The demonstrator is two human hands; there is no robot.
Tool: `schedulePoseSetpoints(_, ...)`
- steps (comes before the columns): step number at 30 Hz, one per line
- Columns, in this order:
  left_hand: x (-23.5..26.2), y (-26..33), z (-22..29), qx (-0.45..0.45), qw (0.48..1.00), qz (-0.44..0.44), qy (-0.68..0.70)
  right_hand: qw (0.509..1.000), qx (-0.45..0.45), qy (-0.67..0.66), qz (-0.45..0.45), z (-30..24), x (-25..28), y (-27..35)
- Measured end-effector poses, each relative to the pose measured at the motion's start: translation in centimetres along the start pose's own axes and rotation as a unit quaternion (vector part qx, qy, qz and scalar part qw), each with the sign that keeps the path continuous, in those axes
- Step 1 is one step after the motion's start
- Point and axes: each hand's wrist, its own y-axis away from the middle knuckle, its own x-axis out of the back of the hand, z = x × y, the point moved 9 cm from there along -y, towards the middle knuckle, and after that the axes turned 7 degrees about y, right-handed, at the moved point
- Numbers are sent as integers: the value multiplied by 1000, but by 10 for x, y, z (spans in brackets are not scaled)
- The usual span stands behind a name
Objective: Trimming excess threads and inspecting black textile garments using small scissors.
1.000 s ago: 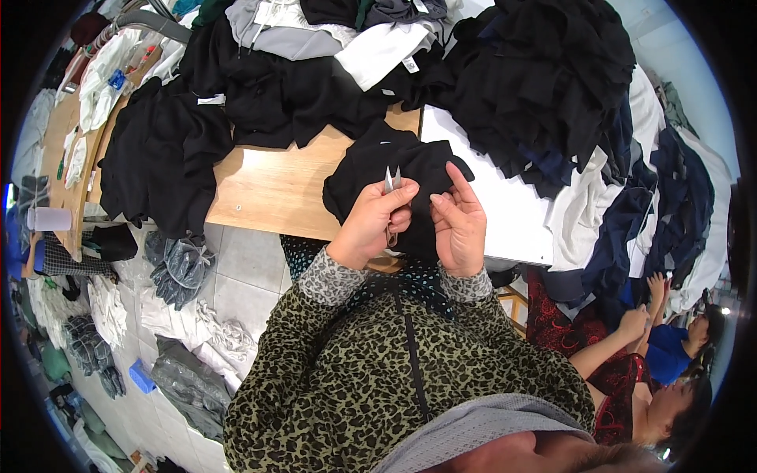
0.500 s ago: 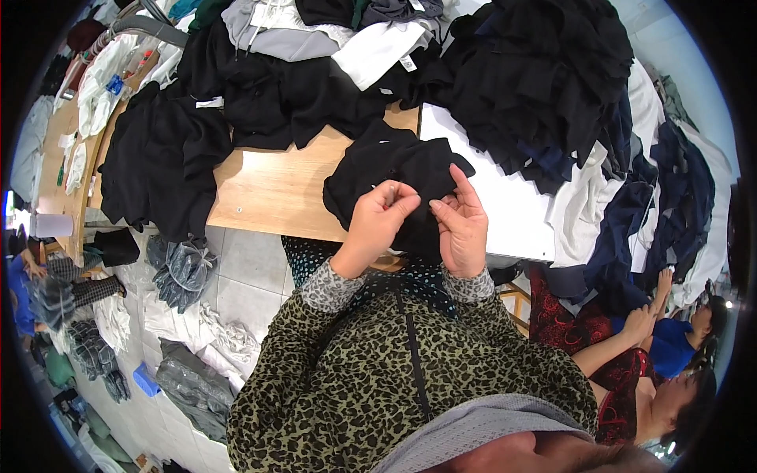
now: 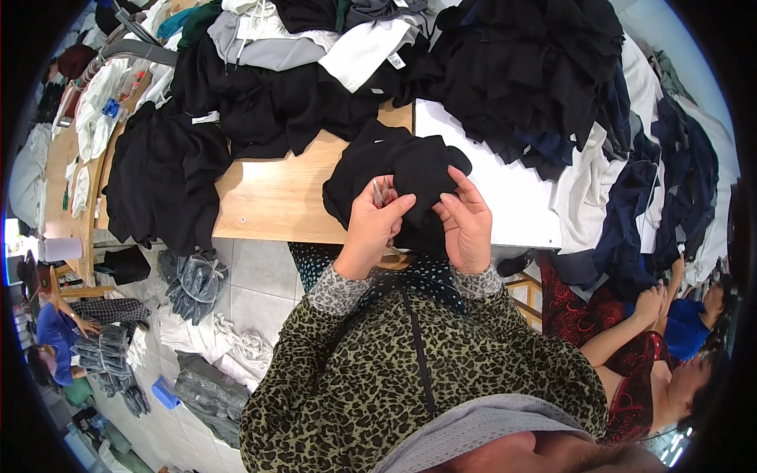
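Observation:
A black garment (image 3: 426,162) lies bunched on the table in front of me, its near edge lifted between my hands. My left hand (image 3: 374,225) pinches this edge between thumb and forefinger. Tucked in the same hand, a small pointed metal tool, apparently thread snips (image 3: 378,191), sticks up between the fingers; the rest of it is hidden. My right hand (image 3: 467,229) grips the edge a little to the right, thumb against fingers.
Black garments (image 3: 165,169) are heaped at the left, with a taller black pile (image 3: 528,79) at the far right. White cloth (image 3: 367,55) lies at the back. A wooden tabletop (image 3: 276,197) meets a white one (image 3: 512,209). People sit right and left; bagged bundles (image 3: 197,284) lie on the floor.
My hands have gone from pinched fingers above the garment to holding its edge, which is now raised and spread between them. The metal tool now shows in my left hand. The view has shifted slightly.

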Motion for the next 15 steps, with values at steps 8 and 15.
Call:
schedulePoseSetpoints(8,7,2,7,-43,999,-15,-5,998,45,19,37,-1,11,1)
schedulePoseSetpoints(15,12,7,12,-79,996,-34,-38,998,37,29,31,4,13,4)
